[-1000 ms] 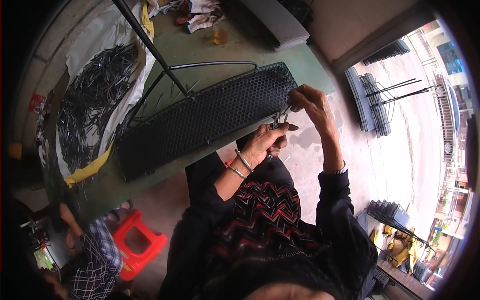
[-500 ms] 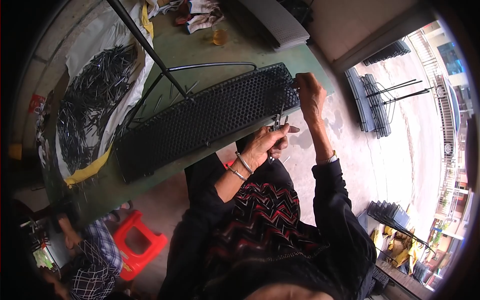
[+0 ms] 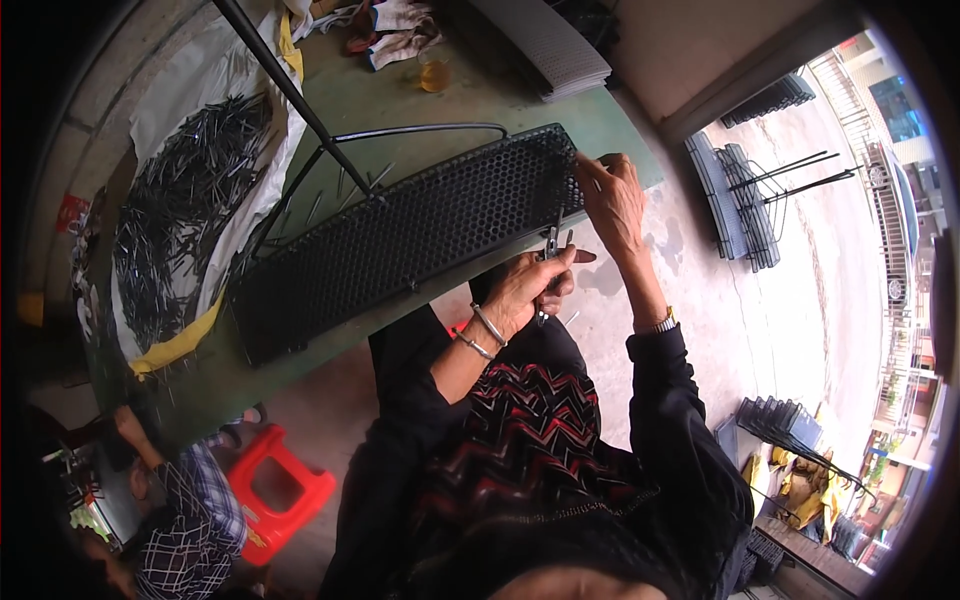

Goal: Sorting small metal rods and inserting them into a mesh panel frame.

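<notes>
A long black perforated metal panel (image 3: 430,218) lies slantwise across the green table. My left hand (image 3: 532,288) is closed around several short metal pins (image 3: 551,243), which stick up from its fingers just below the panel's right part. At the panel's right end, my right hand (image 3: 615,203) has its fingertips bent together against the edge. Whatever those fingertips pinch, if anything, is hidden behind them. A black bent-rod frame (image 3: 420,130) rises from the panel's far side, joined to a long bar (image 3: 285,85).
A white sack (image 3: 285,150) heaped with dark metal pins (image 3: 190,190) sits at left. A glass of amber liquid (image 3: 433,76), gloves (image 3: 400,40) and a stack of curved grey panels (image 3: 540,45) occupy the far side. A red stool (image 3: 310,487) and another person's sleeve (image 3: 185,540) are lower left.
My right hand has shifted slightly left and down along the panel's right end, its fingers stretching more toward the edge. My left hand keeps nearly the same place and grip.
</notes>
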Demonstrator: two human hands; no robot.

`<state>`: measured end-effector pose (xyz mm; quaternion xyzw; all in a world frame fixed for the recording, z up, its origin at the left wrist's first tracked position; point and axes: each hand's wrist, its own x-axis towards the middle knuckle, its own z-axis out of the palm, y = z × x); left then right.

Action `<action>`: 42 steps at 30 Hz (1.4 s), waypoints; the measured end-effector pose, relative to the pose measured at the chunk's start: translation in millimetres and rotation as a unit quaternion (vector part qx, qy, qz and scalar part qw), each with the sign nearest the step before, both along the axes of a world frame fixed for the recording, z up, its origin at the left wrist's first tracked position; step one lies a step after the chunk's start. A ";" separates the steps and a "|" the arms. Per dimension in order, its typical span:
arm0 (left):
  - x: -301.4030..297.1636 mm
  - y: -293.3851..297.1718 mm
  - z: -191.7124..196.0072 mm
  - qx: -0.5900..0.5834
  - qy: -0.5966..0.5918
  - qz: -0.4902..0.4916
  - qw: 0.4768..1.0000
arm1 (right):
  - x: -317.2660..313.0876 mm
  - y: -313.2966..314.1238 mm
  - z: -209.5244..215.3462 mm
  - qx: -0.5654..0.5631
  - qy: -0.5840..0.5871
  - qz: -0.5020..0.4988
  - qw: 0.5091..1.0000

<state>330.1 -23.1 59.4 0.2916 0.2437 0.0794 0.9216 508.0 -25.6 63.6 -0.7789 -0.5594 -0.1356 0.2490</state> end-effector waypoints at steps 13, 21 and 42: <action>4.4 3.5 -5.2 0.030 -0.004 -0.014 0.999 | -4.1 -32.4 35.2 -0.068 0.436 0.086 0.893; 7.1 3.9 -4.6 -0.024 0.023 0.022 0.999 | 10.4 2.2 3.1 0.165 0.189 -0.009 0.968; 7.3 2.1 -8.2 -0.034 -0.016 0.022 0.999 | 6.9 -17.7 13.2 -0.034 0.162 -0.030 0.986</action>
